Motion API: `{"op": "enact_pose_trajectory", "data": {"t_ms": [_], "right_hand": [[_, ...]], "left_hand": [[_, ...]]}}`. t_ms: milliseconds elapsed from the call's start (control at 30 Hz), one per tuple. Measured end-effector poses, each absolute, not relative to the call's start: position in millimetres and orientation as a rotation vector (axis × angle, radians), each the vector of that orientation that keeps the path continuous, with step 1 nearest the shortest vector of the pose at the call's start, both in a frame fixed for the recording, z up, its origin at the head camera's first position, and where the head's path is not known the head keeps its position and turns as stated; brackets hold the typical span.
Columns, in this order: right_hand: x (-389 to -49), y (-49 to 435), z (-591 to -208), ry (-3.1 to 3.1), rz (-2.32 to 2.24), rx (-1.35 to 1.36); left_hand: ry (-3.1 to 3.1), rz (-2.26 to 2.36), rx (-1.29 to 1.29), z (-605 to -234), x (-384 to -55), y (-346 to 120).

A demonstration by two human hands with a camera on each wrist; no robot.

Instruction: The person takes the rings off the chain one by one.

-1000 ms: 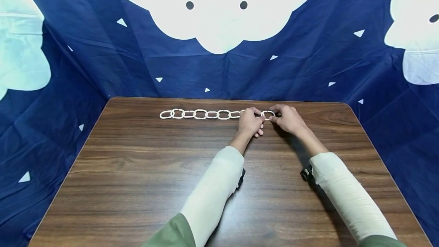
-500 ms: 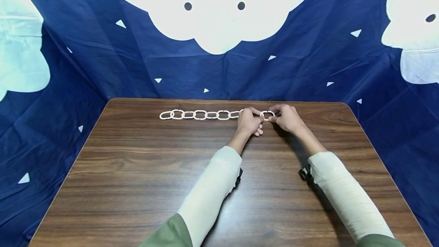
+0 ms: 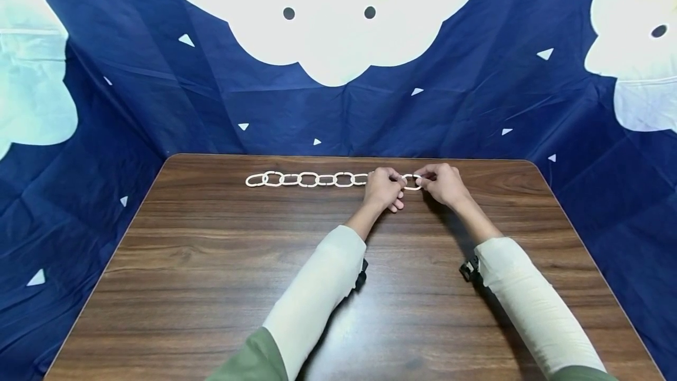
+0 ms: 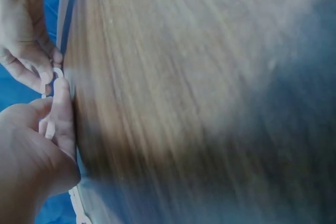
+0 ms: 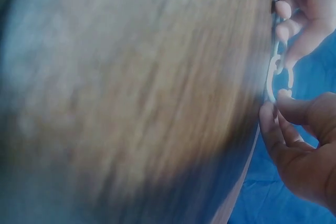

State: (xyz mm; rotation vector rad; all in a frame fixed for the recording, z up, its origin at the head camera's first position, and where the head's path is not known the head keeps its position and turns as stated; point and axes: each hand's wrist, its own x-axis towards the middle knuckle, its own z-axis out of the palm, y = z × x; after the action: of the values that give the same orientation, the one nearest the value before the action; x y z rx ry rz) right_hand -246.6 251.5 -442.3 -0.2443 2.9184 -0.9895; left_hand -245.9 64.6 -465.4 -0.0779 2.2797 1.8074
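Observation:
A chain of white oval links (image 3: 308, 179) lies in a row along the far part of the wooden table. My left hand (image 3: 383, 188) covers the chain's right part and pinches a link there between thumb and finger. At the right end is one more white link (image 3: 412, 188), its right side pinched by my right hand (image 3: 443, 183). In the right wrist view this end link (image 5: 270, 80) shows a gap in its side, and the left hand's fingers (image 5: 284, 29) are close above it. The links under the left palm are hidden in the head view.
The brown wooden table (image 3: 222, 263) has its far edge just behind the chain. Blue cloth (image 3: 211, 99) with white clouds hangs behind it and along both sides. A black wrist strap (image 3: 468, 269) shows beneath the right sleeve.
The end link, seen between both hands, has turned or tilted slightly. Both hands keep their grip near the same spot, and the head view has shifted a little.

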Motion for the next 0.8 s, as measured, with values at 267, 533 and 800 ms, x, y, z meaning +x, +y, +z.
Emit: {"op": "enact_pose_trajectory", "data": {"t_ms": [267, 533, 800], "right_hand": [[-242, 248, -437, 2.921, -0.986, -0.205], [-241, 247, -437, 2.912, -1.006, -0.235], [-239, 243, -432, 2.934, -0.998, -0.255]], "left_hand": [[2.328, 1.760, -0.005, -460, -248, 57], [2.339, 1.731, 0.080, -454, -248, 49], [2.326, 1.736, 0.146, -450, -247, 36]]}}
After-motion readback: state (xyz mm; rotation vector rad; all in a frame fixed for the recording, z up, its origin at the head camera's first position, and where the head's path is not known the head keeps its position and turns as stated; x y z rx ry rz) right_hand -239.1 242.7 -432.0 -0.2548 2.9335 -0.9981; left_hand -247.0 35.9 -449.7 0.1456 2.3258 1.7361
